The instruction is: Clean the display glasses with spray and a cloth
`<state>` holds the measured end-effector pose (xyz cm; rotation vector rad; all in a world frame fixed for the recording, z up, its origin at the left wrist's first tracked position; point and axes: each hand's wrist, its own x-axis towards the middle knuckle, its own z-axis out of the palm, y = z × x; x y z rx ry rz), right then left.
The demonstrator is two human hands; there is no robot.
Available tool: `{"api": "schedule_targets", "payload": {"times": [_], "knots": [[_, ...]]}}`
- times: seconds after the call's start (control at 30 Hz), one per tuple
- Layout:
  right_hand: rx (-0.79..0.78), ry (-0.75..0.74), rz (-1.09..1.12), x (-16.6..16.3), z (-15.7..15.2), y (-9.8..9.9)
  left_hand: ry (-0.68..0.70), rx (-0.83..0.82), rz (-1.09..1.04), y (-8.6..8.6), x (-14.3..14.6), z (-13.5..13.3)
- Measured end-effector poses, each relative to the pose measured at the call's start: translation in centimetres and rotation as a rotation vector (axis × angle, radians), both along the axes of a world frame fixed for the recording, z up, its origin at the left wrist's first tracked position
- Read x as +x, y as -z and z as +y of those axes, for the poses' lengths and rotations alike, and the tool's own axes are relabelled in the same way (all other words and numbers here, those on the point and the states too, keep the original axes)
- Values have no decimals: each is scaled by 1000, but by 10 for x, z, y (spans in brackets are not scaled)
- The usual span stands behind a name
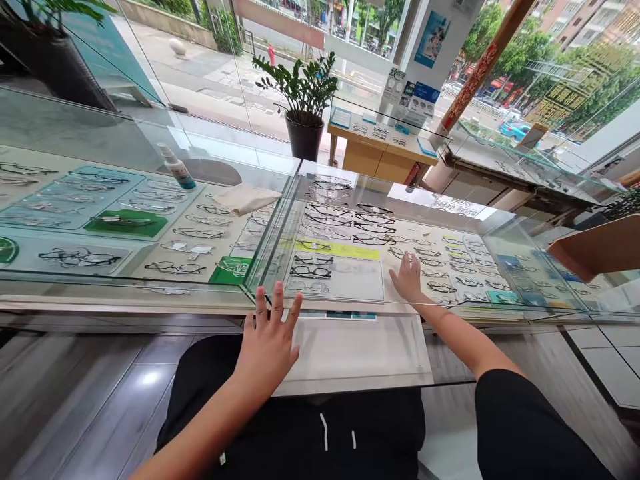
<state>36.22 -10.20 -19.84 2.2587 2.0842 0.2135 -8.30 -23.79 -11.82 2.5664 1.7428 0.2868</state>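
My left hand [270, 337] is raised at the front edge of the glass display case, fingers spread and holding nothing. My right hand [407, 279] reaches inside the case, close to a pair of glasses [399, 253] in the row beyond it. Its fingers point forward; whether the fingertips touch those glasses I cannot make out. Left of it, dark-framed glasses [311, 271] lie on a white tray [357, 280]. Beyond them are a yellow strip [345, 249] and more rows of frames. Further glasses [441, 287] lie right of my right wrist.
A pulled-out drawer [350, 353] is in front of my lap. On the left case's glass top stand a spray bottle [176, 167] and a crumpled cloth [245, 199]. A vertical glass edge [273, 233] divides the cases. Behind them is a potted plant [304, 127].
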Motion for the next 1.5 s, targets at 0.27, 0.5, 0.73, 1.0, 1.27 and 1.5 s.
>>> {"api": "schedule_targets", "payload": {"times": [0.27,0.5,0.73,1.0,1.27,1.5], "knots": [[-32,-78,-39,28,44,25,-3,36,-11,3,-1,1],[-39,-81,-34,52,71,32,11,19,8,-2,0,2],[-98,-118,-27,55,81,36,39,43,10,6,-3,5],[-131,-79,15,56,80,31,42,30,12,8,-3,5],[-129,-59,62,32,65,-9,43,49,13,8,-3,5],[-406,-183,112,-42,6,-62,64,101,-48,22,-3,11]]}}
